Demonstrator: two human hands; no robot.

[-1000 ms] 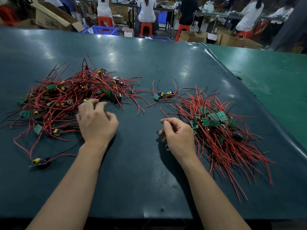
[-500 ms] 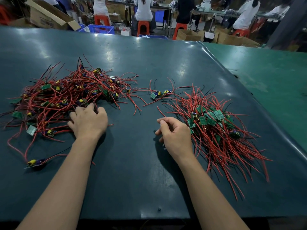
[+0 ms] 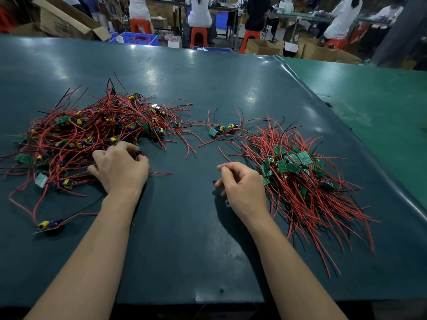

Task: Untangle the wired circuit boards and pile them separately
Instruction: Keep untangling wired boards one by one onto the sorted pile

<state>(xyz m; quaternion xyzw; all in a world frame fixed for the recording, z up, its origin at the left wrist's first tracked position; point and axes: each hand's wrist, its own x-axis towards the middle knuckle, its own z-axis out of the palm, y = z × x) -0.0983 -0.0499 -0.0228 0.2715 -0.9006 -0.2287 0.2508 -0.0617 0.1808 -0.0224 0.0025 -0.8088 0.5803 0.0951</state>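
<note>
Presently, left hand (image 3: 120,168) at frame left, fingers curled gripping wires of the tangled heap (image 3: 92,135), right hand (image 3: 242,185) centre, loosely curled, holding nothing, beside the sorted pile (image 3: 307,181) right.

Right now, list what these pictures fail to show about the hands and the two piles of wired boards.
- Left hand, head view: its curled fingers are buried in the tangled pile; which wire or board they grip is hidden.
- Right hand: the palm faces down, so anything pinched is hidden.
- Sorted pile: lower boards are covered by wires; no count is possible.
- Board markings: too small.
</note>
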